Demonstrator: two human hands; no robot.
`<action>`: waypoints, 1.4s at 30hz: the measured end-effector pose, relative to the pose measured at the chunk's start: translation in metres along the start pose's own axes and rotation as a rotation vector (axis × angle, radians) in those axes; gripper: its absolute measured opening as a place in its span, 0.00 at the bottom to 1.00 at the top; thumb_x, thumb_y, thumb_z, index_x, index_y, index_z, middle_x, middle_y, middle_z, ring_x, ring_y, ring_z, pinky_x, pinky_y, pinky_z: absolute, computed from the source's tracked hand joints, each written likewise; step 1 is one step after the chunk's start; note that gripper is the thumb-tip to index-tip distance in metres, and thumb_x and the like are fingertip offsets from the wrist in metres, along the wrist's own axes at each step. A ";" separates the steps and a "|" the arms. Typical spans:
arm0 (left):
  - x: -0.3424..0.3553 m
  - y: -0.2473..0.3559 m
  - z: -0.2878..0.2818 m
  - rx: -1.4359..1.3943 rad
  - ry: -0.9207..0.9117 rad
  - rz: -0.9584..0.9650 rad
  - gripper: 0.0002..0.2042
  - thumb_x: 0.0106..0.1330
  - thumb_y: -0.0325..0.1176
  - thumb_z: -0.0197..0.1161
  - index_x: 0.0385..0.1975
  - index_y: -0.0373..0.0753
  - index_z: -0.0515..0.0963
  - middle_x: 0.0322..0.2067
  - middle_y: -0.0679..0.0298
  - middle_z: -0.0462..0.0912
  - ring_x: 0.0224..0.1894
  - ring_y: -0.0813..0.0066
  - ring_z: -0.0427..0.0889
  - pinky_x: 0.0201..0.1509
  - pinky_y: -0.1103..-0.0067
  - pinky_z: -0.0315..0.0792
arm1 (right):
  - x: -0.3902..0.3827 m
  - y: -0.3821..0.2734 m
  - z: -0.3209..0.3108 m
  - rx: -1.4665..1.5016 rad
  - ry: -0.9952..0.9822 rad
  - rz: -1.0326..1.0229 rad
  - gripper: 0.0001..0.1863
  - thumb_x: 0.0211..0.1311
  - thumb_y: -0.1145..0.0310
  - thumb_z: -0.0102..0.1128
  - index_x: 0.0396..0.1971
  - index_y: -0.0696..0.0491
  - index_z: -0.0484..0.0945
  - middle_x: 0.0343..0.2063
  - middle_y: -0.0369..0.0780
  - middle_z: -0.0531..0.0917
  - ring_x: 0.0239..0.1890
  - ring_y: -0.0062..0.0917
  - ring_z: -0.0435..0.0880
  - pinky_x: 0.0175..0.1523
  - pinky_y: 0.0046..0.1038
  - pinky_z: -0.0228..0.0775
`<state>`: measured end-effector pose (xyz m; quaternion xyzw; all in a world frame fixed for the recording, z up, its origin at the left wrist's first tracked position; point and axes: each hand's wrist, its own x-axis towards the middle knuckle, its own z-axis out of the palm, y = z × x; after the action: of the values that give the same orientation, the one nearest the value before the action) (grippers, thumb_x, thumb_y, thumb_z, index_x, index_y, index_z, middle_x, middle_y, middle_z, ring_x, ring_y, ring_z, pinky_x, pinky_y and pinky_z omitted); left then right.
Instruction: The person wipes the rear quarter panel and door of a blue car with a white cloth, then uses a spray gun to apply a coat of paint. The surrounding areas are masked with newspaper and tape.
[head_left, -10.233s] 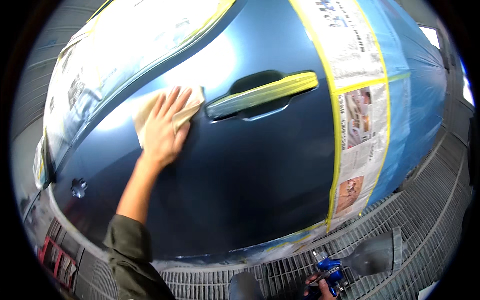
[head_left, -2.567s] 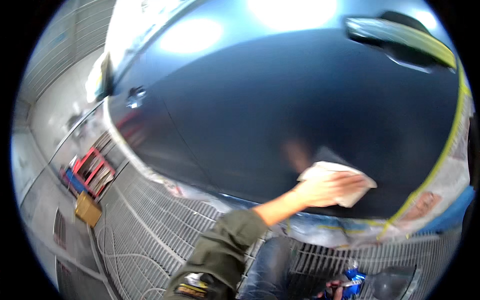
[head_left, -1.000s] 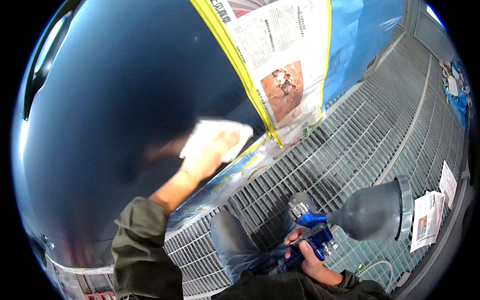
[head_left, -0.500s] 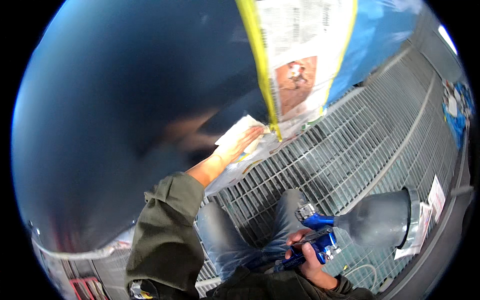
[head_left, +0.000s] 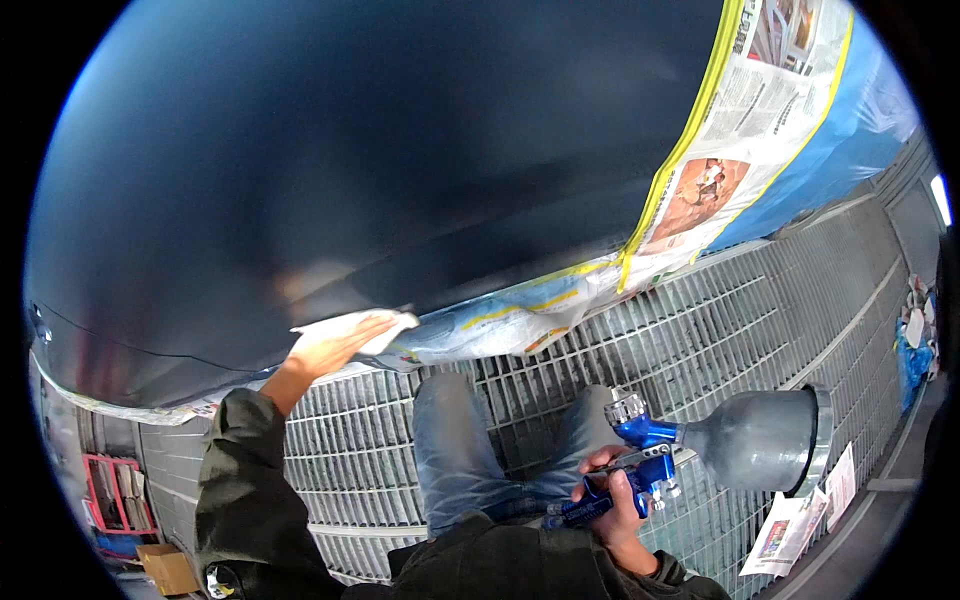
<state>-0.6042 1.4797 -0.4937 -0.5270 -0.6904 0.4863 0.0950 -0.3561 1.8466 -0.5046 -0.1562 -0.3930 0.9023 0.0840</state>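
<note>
White cloth (head_left: 338, 324), 9 o'clock, against dark panel (head_left: 400, 170) near its lower edge | left hand (head_left: 333, 350): flat over cloth, fingers extended | right hand (head_left: 621, 507): wrapped around blue spray gun (head_left: 655, 434), 4 o'clock

Newsprint on masking paper and loose sheets; the wording is not legible.
Columns of small print and bolder vertical characters flank colour photographs on the newspaper strip (head_left: 752, 100) beside the dark panel (head_left: 380, 130). Printed sheets (head_left: 778, 540) at lower right carry finer lines, too small to read.
</note>
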 end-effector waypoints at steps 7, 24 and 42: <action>0.272 -0.049 -0.107 -0.187 0.558 -0.419 0.31 0.63 0.36 0.44 0.69 0.36 0.55 0.71 0.61 0.53 0.73 0.72 0.49 0.77 0.74 0.41 | -0.011 0.002 0.003 -0.091 0.092 -0.001 0.23 0.57 0.58 0.63 0.42 0.61 0.70 0.35 0.44 0.74 0.37 0.29 0.77 0.29 0.28 0.78; -0.028 0.026 0.026 -0.242 0.138 -0.555 0.33 0.60 0.45 0.55 0.68 0.52 0.60 0.69 0.73 0.59 0.72 0.78 0.53 0.75 0.69 0.39 | -0.003 0.006 -0.002 -0.024 -0.118 0.057 0.21 0.61 0.62 0.60 0.48 0.56 0.67 0.40 0.41 0.73 0.45 0.29 0.75 0.33 0.30 0.78; 0.227 -0.005 -0.047 -0.301 0.576 -0.338 0.34 0.57 0.29 0.46 0.69 0.39 0.55 0.71 0.66 0.53 0.73 0.78 0.50 0.77 0.76 0.44 | -0.032 -0.009 0.013 -0.272 0.040 -0.101 0.24 0.58 0.53 0.61 0.37 0.63 0.72 0.31 0.48 0.77 0.27 0.28 0.78 0.25 0.25 0.75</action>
<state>-0.6741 1.6933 -0.5523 -0.5290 -0.7766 0.1881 0.2859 -0.3307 1.8352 -0.4829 -0.1643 -0.5172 0.8320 0.1151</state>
